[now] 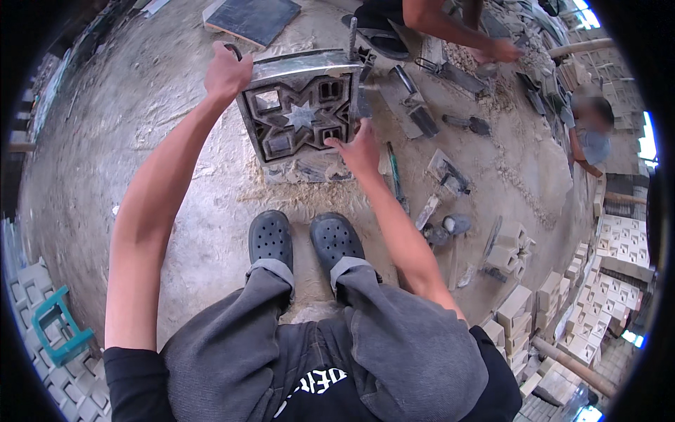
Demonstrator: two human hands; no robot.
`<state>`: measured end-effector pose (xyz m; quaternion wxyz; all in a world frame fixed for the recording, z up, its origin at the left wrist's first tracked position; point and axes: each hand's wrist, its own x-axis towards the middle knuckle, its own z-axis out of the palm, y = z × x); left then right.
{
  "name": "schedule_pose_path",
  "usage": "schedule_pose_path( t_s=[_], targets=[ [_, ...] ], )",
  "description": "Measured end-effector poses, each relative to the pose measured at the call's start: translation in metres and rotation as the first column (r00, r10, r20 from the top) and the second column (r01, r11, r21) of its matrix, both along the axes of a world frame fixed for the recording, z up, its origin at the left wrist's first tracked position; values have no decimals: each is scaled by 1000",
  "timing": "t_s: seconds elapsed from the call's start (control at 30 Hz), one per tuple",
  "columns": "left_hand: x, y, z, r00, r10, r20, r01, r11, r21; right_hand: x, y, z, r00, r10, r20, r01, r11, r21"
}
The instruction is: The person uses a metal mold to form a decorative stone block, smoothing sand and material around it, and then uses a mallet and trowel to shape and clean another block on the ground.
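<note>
A metal mould (340,109) with a star-shaped centre stands tilted above the floor (204,190), well in from the floor's left and right edges, beyond the shoes (271,238). Its back is hidden; whether its lower edge touches the crusted plate (309,173) underneath is hard to tell. The left hand (226,76) has its grip curled on the mould's upper left corner, fingertips unseen. The right hand (358,149) grips the lower right corner, thumb across the front, other fingers partly hidden. A co-worker's arm (443,27) is cut off at the top.
</note>
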<state>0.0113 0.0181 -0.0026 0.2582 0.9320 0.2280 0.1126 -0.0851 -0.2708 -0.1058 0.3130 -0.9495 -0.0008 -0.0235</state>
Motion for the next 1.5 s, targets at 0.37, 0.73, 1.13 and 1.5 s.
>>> schedule_pose_path(
  t_s=[0.37, 0.73, 1.13, 1.5],
  targets=[
    [-7, -3, 8, 1000, 26, -12, -25, 1000, 10, 20, -72, -42, 998, -19, 67, 16, 999, 44],
    [-1, -15, 7, 997, -3, 71, 4, 1000, -9, 168, -235, -55, 908, 128, -398, -331, 802, -497],
    [-3, -11, 14, 999, 34, -21, -35, 997, -62, 119, -187, -79, 944, 261, -202, -324, 614, -720],
    [-9, -17, 18, 1000, 16, -6, -17, 994, -111, 124, -197, -57, 935, 327, -140, -317, 589, -743]
  ],
)
